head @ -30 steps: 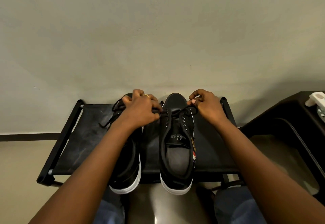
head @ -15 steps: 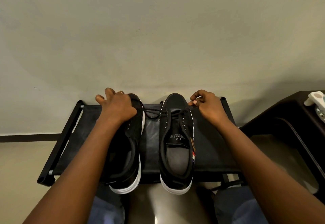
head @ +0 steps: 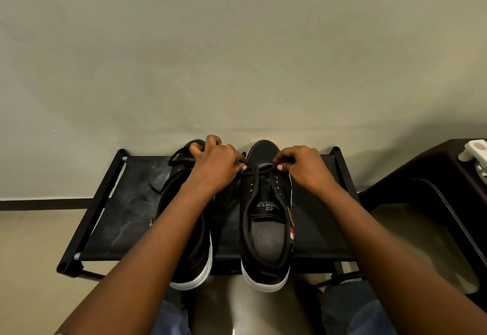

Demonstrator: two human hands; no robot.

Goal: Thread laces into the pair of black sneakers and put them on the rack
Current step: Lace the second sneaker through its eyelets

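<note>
Your left hand (head: 216,166) and right hand (head: 303,166) each pinch a lace (head: 259,172) end across the right sneaker (head: 266,218) at frame centre, seemingly to draw it taut.

left sneaker (head: 189,250) on rack (head: 126,218) | right sneaker (head: 266,242) beside it, rightward | cabinet (head: 421,176) right of rack

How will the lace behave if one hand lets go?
Likely floppy: the lace spans straight only where the left hand and right hand pinch it. The other shoe's lace droops loosely. Probably light, so it would sag onto the right shoe.
</note>
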